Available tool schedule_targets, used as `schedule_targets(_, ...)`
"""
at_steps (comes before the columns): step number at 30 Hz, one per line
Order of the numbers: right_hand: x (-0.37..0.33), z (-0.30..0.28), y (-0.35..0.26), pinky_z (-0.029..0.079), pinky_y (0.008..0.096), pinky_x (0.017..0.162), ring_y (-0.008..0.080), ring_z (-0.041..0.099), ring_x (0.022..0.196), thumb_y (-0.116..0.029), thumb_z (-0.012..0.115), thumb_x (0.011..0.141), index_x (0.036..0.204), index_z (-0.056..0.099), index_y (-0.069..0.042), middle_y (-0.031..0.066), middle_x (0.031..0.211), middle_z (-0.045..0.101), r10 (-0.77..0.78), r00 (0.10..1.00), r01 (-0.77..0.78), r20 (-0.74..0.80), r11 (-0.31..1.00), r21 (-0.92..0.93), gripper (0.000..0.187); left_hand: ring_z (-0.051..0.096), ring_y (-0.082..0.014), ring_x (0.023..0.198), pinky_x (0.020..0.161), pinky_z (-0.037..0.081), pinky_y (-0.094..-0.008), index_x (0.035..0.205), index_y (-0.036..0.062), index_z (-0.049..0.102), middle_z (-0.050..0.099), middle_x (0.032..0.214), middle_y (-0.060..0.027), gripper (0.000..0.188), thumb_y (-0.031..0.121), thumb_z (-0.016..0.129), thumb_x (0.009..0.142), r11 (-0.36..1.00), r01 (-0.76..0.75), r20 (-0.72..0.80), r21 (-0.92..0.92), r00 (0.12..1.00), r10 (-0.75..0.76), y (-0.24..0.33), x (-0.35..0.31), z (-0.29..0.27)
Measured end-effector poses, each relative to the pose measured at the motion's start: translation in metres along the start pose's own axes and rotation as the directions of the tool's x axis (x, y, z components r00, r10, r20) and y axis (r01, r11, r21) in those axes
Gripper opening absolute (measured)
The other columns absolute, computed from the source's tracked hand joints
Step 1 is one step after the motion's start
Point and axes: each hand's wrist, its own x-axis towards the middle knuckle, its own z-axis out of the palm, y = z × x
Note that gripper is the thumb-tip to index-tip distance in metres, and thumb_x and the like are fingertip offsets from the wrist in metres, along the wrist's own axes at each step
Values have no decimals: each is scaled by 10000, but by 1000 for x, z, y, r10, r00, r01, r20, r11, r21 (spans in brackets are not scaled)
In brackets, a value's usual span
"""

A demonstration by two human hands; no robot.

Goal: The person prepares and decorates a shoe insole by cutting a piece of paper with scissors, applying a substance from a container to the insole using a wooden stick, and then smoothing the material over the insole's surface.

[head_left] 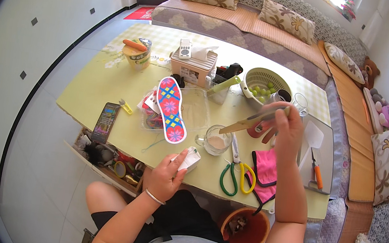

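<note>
White box (191,159) in my left hand (166,173), long tan strip (248,123) in my right hand (289,127).
My left fingers curl snugly round the box, at seven o'clock from the glass mug (216,142); my right ones pinch the strip, at the mug's two o'clock. Scissors (235,157) lie near five o'clock.

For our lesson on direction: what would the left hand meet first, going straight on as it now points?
With its small white box, the left hand would probably meet the glass mug first, though its height is hard to judge.
</note>
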Motion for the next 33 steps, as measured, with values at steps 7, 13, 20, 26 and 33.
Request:
schedule_targets(7, -15, 8, 5, 501, 183, 626, 45, 606, 691, -118, 520, 1003, 1100, 581, -22, 73, 1004, 686, -24, 998, 25, 58, 1000, -13, 150, 630, -330, 930, 776, 532, -368, 1374, 109, 547, 614, 1117, -155, 459, 173, 613, 924, 1000, -12, -3, -2, 1000, 12, 0, 0, 1)
schedule_targets(13, -16, -2, 11, 508, 204, 594, 78, 622, 675, -156, 475, 1017, 1088, 588, -16, 133, 1003, 695, -5, 998, 18, -68, 980, 198, 193, 633, -333, 929, 785, 531, -371, 1373, 108, 549, 617, 1111, -157, 457, 173, 614, 925, 1000, -13, -14, 3, 1000, 13, -1, 0, 2)
schedule_targets(20, -28, -12, 29, 525, 271, 573, 171, 632, 630, -196, 484, 996, 1065, 597, 17, 228, 992, 695, 158, 985, -97, -72, 846, 525, 251, 634, -333, 940, 781, 533, -365, 1370, 107, 552, 620, 1118, -162, 442, 220, 597, 944, 1000, -17, -15, -11, 1000, 17, 1, 1, 0)
schedule_targets(26, -43, -6, 40, 521, 279, 595, 188, 630, 641, -195, 475, 996, 1061, 594, 17, 240, 1001, 687, 350, 937, -259, -11, 712, 653, 252, 645, -302, 964, 829, 504, -340, 1299, 42, 599, 636, 1132, -170, 406, 285, 564, 976, 996, -90, -198, 5, 976, 89, 6, 4, -8)
schedule_targets(33, -62, 15, 19, 523, 286, 601, 201, 637, 647, -184, 447, 1010, 1115, 552, 13, 248, 1006, 678, 248, 964, -250, 93, 736, 629, 246, 646, -148, 931, 810, 496, -271, 1097, -37, 686, 704, 1002, -107, 292, 195, 679, 921, 735, 301, 252, -607, 951, -181, 65, 23, -40)
